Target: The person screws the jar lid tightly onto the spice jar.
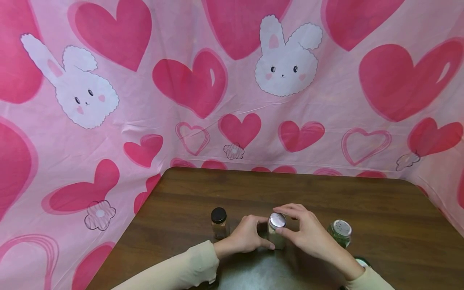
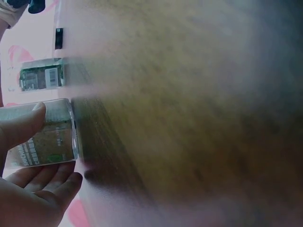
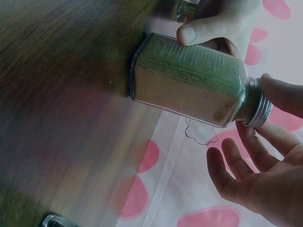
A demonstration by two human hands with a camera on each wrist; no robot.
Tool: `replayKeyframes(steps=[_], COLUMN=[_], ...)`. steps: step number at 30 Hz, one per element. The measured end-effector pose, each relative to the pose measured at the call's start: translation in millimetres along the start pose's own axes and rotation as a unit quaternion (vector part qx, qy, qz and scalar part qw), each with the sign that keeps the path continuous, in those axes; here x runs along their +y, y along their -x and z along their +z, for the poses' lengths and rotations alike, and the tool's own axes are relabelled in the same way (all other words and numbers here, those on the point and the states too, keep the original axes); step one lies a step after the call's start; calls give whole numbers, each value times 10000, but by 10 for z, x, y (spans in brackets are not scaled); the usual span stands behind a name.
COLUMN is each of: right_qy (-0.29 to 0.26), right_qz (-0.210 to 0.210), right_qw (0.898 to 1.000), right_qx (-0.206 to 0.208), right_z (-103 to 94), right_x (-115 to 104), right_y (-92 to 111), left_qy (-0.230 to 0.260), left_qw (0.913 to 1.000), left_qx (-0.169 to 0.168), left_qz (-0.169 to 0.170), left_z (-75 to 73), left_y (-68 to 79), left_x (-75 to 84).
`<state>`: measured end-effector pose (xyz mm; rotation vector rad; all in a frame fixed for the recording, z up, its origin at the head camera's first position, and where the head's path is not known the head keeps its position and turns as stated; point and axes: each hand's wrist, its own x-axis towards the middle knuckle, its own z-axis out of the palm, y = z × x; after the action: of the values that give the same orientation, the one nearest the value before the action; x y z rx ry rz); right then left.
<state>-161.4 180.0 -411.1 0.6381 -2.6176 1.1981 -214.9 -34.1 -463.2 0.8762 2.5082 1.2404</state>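
A clear square spice jar point(image 1: 277, 240) of brownish-green powder, with a silver screw lid point(image 1: 278, 220), stands upright on the wooden table between both hands. My left hand point(image 1: 248, 235) holds its body low down. In the left wrist view the left thumb point(image 2: 26, 127) lies across the jar point(image 2: 57, 142), with the fingers on the opposite side. My right hand point(image 1: 308, 233) pinches the lid between thumb and forefinger. The right wrist view has this lid point(image 3: 262, 109) on the jar's neck, and the other right fingers point(image 3: 232, 156) spread loosely away from the glass.
A black-capped spice jar point(image 1: 219, 225) stands left of the left hand. Right of the right hand is a jar of green herbs point(image 1: 340, 233) with a silver perforated top. A lidded container point(image 1: 362, 262) is partly hidden by the right forearm. A pink heart-print curtain point(image 1: 239, 88) hangs behind the table point(image 1: 203, 181).
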Motion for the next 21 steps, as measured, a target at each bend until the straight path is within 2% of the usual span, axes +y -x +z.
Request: replayKeyframes(steps=[21], right_qy=[124], right_qz=[237], right_qw=[9996], right_qx=[126], right_z=[38], right_x=[3], right_y=[-33], left_qy=[150], left_qw=[9998], left_qx=[-40], left_qz=[113], left_z=[-3], left_y=[2], left_x=[-3])
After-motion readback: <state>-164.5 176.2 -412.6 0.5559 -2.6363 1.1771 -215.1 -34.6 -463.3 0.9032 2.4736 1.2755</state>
